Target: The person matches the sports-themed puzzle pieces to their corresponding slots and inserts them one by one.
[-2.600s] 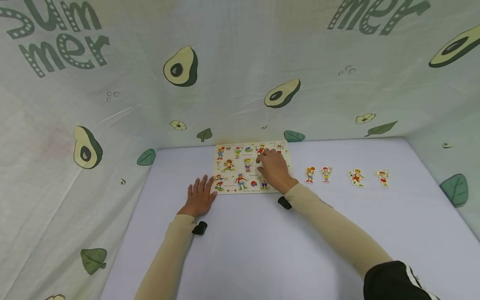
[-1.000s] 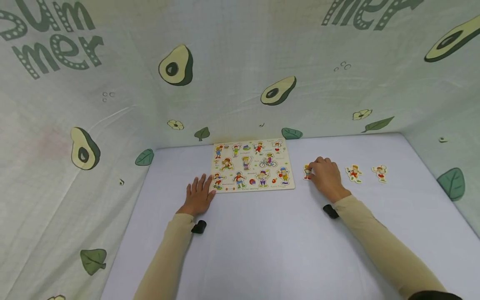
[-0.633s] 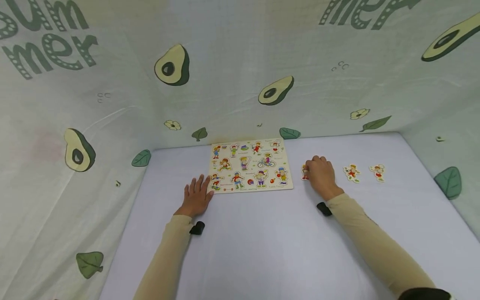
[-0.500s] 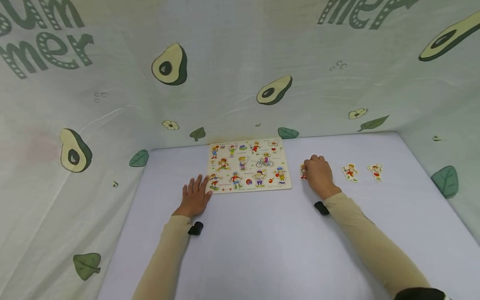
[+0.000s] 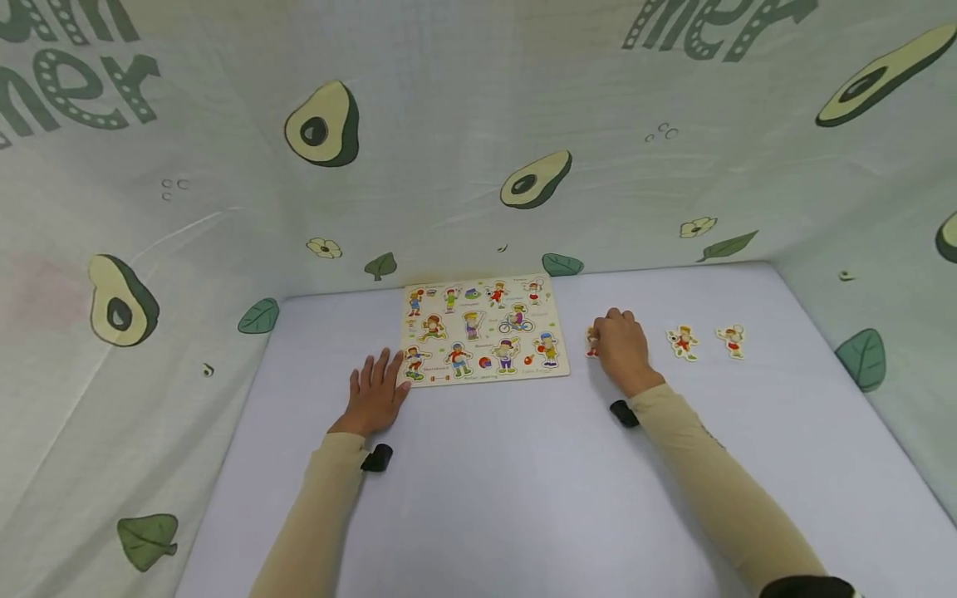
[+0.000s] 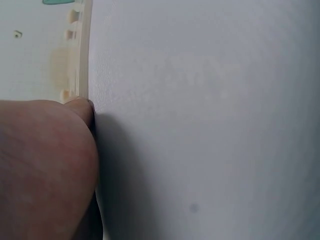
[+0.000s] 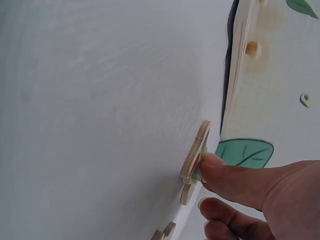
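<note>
A wooden puzzle board (image 5: 489,340) with printed children playing sports lies at the back of the table. My left hand (image 5: 371,397) rests with spread fingers at its lower left corner. In the left wrist view, a fingertip touches the end of the board's edge (image 6: 83,55). Right of the board, my right hand (image 5: 623,349) pinches a child-shaped wooden puzzle piece (image 5: 591,342) at its face. The right wrist view shows the thumb (image 7: 220,172) against that puzzle piece (image 7: 192,157). The fingers and back of the hand cover most of it.
Further right on the white table (image 5: 493,490) lie a soccer-player piece (image 5: 683,342) and another piece in red and white (image 5: 732,341). A cloth printed with avocados (image 5: 321,124) hangs behind and at the sides.
My right hand has left the board and moved right to the pieces, taking hold of one. In the last second it has barely moved. The left hand stays in place; the head view has shifted.
</note>
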The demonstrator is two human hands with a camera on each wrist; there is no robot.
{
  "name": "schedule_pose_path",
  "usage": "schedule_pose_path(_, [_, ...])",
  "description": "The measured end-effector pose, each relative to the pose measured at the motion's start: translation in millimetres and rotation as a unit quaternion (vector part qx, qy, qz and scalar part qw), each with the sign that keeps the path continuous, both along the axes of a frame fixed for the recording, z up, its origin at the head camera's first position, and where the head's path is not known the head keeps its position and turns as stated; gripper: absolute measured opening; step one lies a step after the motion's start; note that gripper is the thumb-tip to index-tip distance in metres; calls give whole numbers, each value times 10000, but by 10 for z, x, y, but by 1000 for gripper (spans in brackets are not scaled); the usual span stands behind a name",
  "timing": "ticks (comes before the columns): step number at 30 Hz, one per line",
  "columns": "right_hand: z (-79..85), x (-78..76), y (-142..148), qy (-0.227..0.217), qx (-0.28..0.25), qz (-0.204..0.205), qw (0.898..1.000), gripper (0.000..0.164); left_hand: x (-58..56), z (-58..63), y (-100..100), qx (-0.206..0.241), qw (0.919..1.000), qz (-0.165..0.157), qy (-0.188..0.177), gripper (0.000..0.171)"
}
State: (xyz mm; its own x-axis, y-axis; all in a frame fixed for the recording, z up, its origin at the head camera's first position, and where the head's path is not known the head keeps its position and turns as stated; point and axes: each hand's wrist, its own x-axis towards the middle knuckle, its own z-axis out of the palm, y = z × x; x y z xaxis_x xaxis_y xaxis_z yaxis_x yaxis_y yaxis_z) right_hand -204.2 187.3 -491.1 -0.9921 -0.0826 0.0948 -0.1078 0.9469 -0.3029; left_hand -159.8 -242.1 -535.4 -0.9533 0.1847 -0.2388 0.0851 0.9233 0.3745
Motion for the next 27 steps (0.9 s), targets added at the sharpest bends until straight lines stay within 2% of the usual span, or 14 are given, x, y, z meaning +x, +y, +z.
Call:
schedule_pose_path(8, [-48, -35, 53, 161, -147, 123, 9997, 11, 14, 18, -6, 4, 9999, 31, -101, 67])
schedule_pose_path(16, [-34, -160, -165, 315, -545, 167, 9979, 13, 61, 80, -96, -38, 9997, 125, -204, 67])
schedule_pose_path(22, [-2, -263, -241, 490, -696, 210, 9961, 13, 30, 51, -73, 103, 9997, 31, -198, 68])
schedule_pose_path(27, [19, -382, -263, 583, -705, 262, 9955, 14, -2, 25, -26, 42, 9998, -26, -206, 68])
